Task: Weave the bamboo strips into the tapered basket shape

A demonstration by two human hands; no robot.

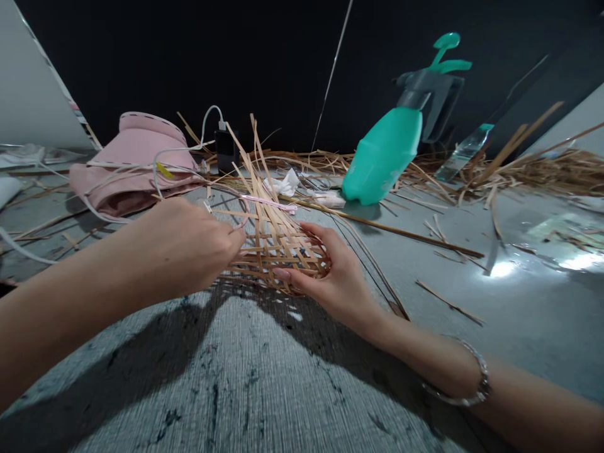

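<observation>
- Head view, woven piece (278,248): an openwork of pale strips between the two hands, where the mottled cloth (245,390) meets the grey surface (528,327); loose ends fan towards that surface's far edge. Whether it rests on either cannot be told.
- Left hand (189,245): at the left side of the woven piece, back of the hand uppermost, fingers curled in; the fingertips are hidden, so whether they close on a strip cannot be told.
- Right hand (346,289): clamped on the right end of the woven piece, thumb on the near side, fingers on the far side, some concealed.
- Surroundings: pink visor (144,135), left, and tilted green spray bottle (384,157), right, both towards the far edge.
- Limits of visibility: both forearms and the cloth are cut off by the view; small items around a white tissue (285,182) are hard to distinguish.
</observation>
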